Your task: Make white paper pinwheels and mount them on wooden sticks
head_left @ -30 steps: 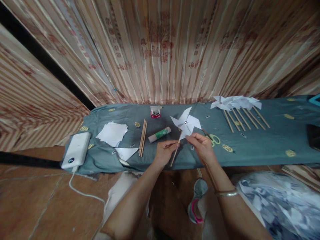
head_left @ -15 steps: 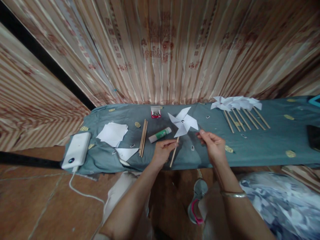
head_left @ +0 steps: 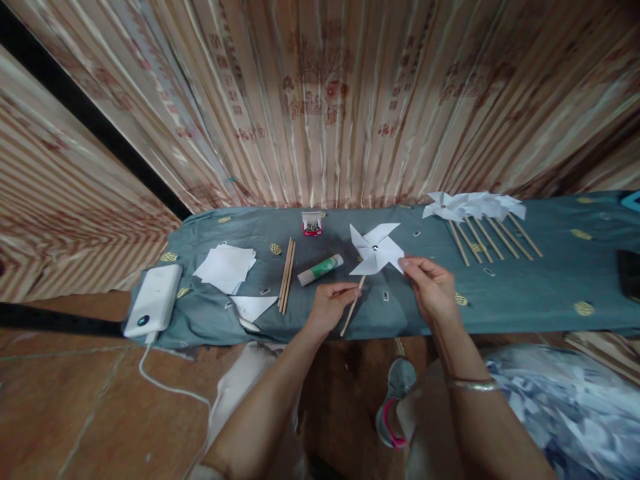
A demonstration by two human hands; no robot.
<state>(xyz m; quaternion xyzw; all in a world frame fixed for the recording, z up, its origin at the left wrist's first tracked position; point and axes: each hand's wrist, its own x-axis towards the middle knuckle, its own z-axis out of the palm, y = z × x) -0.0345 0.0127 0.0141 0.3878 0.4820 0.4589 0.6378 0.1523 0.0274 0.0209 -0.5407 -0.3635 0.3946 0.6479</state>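
A white paper pinwheel (head_left: 384, 256) with a shiny pin at its centre is held up over the near half of the table. My left hand (head_left: 330, 303) pinches its wooden stick (head_left: 353, 313) just below the blades. The fingertips of my right hand (head_left: 430, 287) are closed at the tip of the pinwheel's right blade. Left of my hands lie a green-and-white glue stick (head_left: 321, 269) and several loose wooden sticks (head_left: 286, 277). Behind them stands an open small red box (head_left: 312, 227) of metal pins.
Several finished pinwheels (head_left: 475, 205) lie in a row at the back right of the cloth-covered table (head_left: 535, 287). On the left are a stack of white paper (head_left: 225, 267), a cut paper piece (head_left: 254, 307) and a white power bank (head_left: 154, 300) with a cable. A striped curtain (head_left: 320, 100) hangs behind.
The pinwheel has shifted slightly right and its blades have turned. My right fingers, beside a blade before, now meet its tip. My left hand moved a little right with the stick.
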